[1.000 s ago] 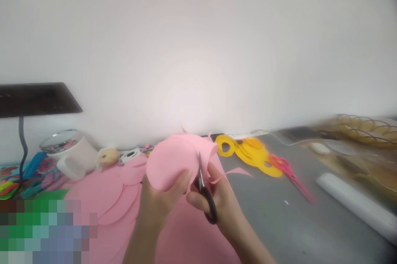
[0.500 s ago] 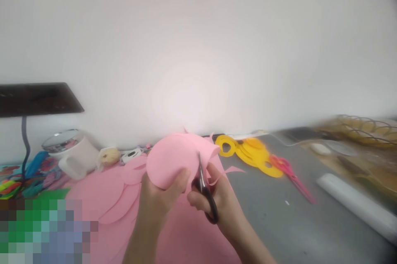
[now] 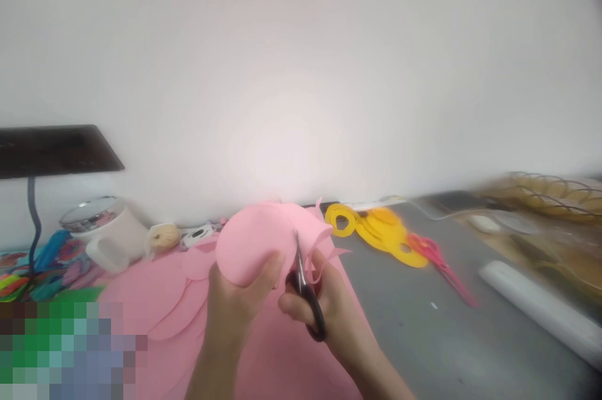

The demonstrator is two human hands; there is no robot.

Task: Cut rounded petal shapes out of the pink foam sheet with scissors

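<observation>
My left hand [image 3: 242,296] grips a rounded sheet of pink paper [image 3: 254,234], its thumb pressed on the near face. In my right hand [image 3: 329,293] is a pair of scissors [image 3: 300,262] with black handles, blades pointing up against the paper. Their tips lie near the right part of the pink sheet, where a narrow cut strip curls away beside my right fingers. Below my hands spreads a larger pink sheet [image 3: 291,356]. Several pink rounds [image 3: 145,290] overlap one another to the left.
On the grey table [image 3: 399,337] lie yellow cut rings [image 3: 383,234] and pink scissors [image 3: 444,268]. A white roll [image 3: 536,309] is at the right. A white mug [image 3: 117,240] and a pale round object [image 3: 162,238] stand at the left, under a dark panel [image 3: 56,152] on the wall.
Both hands, the pink paper and the scissors have shifted slightly left in view. The hanging strip has moved left as well. Both grips stay the same.
</observation>
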